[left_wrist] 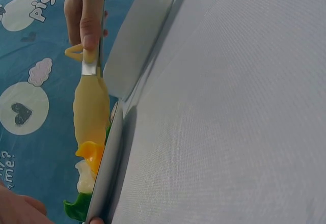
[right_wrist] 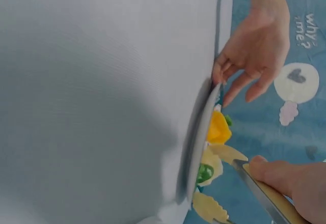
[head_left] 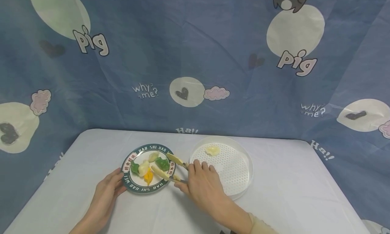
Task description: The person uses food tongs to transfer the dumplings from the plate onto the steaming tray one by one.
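A green-rimmed plate (head_left: 127,179) holds several dumplings: green (head_left: 162,164), orange (head_left: 148,176), white and pale ones. My left hand (head_left: 105,195) grips the plate's left rim, thumb on its edge. My right hand (head_left: 204,185) holds pale yellow tongs (head_left: 164,175), whose two arms are spread either side of the green dumpling. In the right wrist view, the left hand (right_wrist: 257,46) pinches the plate (right_wrist: 201,137) rim. The left wrist view has the tongs (left_wrist: 90,107) reaching over the plate (left_wrist: 109,168).
To the right of the plate, a round white perforated steamer tray (head_left: 243,179) holds one pale dumpling (head_left: 212,149) at its far side. A white cloth covers the table (head_left: 289,193). Behind it hangs a blue cartoon-print backdrop.
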Demonstrator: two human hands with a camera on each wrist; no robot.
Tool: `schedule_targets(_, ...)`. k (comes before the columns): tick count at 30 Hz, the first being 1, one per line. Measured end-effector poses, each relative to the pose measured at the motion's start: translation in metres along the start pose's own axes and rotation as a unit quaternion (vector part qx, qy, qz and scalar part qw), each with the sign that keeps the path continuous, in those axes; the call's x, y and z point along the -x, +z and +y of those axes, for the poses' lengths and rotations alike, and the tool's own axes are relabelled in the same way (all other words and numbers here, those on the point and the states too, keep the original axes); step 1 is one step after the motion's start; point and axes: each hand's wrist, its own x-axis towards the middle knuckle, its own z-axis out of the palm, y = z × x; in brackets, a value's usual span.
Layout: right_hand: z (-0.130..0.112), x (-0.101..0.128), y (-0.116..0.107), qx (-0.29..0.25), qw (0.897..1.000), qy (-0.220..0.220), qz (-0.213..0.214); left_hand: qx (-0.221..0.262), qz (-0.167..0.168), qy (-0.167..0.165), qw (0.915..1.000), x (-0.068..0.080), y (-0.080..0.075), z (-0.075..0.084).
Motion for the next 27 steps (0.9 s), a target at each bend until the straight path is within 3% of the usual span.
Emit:
schedule_targets(10,-0.005,-0.001,0.007,0.035,0.999,-0.010,-0.002,0.007,-0.001,-0.002,1.0000,-0.001,0.000,-0.001)
schedule_targets(27,-0.008,0.000,0.013,0.045,0.999,-0.014,0.016,0.003,0.008,0.002,1.0000,-0.001,0.002,-0.001)
